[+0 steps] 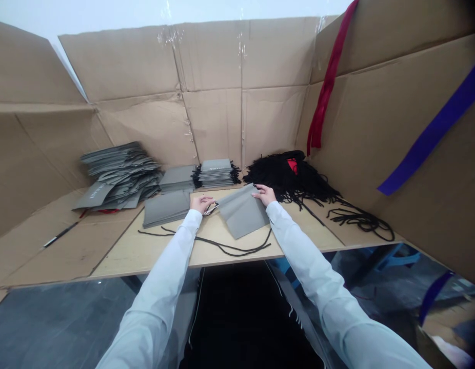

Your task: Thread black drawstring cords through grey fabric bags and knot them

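Observation:
A flat grey paper bag (243, 211) lies tilted on the wooden table (153, 251) in front of me. My right hand (264, 195) rests on the bag's far right corner, fingers curled onto it. My left hand (202, 203) sits at the bag's left edge, closed around a small shiny tool (211, 208) that I cannot make out clearly. A black cord (225, 248) trails across the table below the bag.
Grey bags sit in piles: a messy heap (120, 171) at the left, a flat stack (166, 207) by my left hand, corded stacks (216, 171) behind. Black cords (291, 179) heap at the right. Cardboard walls (222, 92) surround the table. A pen (60, 234) lies left.

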{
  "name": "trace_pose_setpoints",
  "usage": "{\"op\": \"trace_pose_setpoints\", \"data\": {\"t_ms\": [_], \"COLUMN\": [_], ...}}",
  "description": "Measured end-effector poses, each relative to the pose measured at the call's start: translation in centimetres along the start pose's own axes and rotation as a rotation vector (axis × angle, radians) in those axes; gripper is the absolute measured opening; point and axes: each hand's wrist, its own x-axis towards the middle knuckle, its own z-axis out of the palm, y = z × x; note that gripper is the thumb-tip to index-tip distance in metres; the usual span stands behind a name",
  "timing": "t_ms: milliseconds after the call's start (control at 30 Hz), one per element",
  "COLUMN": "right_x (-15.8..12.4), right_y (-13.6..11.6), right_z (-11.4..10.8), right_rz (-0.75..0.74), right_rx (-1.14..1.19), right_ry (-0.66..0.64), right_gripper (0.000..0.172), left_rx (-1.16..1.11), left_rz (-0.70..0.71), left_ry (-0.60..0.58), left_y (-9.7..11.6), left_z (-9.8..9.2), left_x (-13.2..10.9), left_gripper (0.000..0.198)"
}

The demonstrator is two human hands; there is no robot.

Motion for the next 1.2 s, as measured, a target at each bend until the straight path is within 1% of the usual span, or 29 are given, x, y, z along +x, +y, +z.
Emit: {"op": "trace_pose_setpoints", "data": {"t_ms": [67, 233, 300, 433, 500, 700, 800, 867, 1033, 1100, 1200], "right_x": [0.0, 0.0, -0.2, -0.6, -0.7, -1.0, -1.2, -1.3, -1.1, -0.9, -0.8], "right_y": [0.0, -0.3, -0.5, -0.9, -1.1, -1.3, -1.7, -1.8, -1.6, -1.4, -1.4], "right_z": [0.0, 0.0, 0.0, -0.2, -0.3, -0.2, -0.3, -0.4, -0.7, -0.7, -0.7], "right_rz": [0.036, 0.077, 0.079, 0.023, -0.013, -0.035, -0.06, -0.078, -0.113, -0.116, -0.116], "right_rx": [0.021, 0.05, 0.053, 0.048, 0.033, -0.066, -0.158, -0.208, -0.256, -0.242, -0.209], "right_ry": [-0.002, -0.007, -0.008, -0.05, -0.054, -0.036, 0.036, 0.08, 0.136, 0.147, 0.161], "right_gripper": [0.054, 0.053, 0.053, 0.064, 0.065, 0.049, 0.034, 0.027, 0.023, 0.022, 0.018], "left_rx": [-0.06, -0.216, -0.237, -0.236, -0.216, -0.213, -0.201, -0.177, -0.161, -0.182, -0.246], "left_rz": [-0.017, -0.117, -0.145, -0.168, -0.179, -0.206, -0.212, -0.216, -0.174, -0.195, -0.267], "left_ry": [-0.014, -0.195, -0.235, -0.278, -0.292, -0.326, -0.344, -0.343, -0.318, -0.309, -0.317], "left_y": [-0.1, -0.9, -1.1, -1.3, -1.3, -1.1, -1.0, -0.8, -0.3, -0.1, 0.0], "left_z": [-0.1, -0.1, -0.1, -0.3, -0.5, -0.5, -0.5, -0.6, -0.8, -0.7, -0.6], "left_x": [0.2, 0.6, 0.7, 0.8, 0.8, 0.6, 0.5, 0.5, 0.4, 0.3, 0.1], "left_gripper": [0.037, 0.045, 0.047, 0.046, 0.045, 0.044, 0.046, 0.046, 0.035, 0.034, 0.034]}}
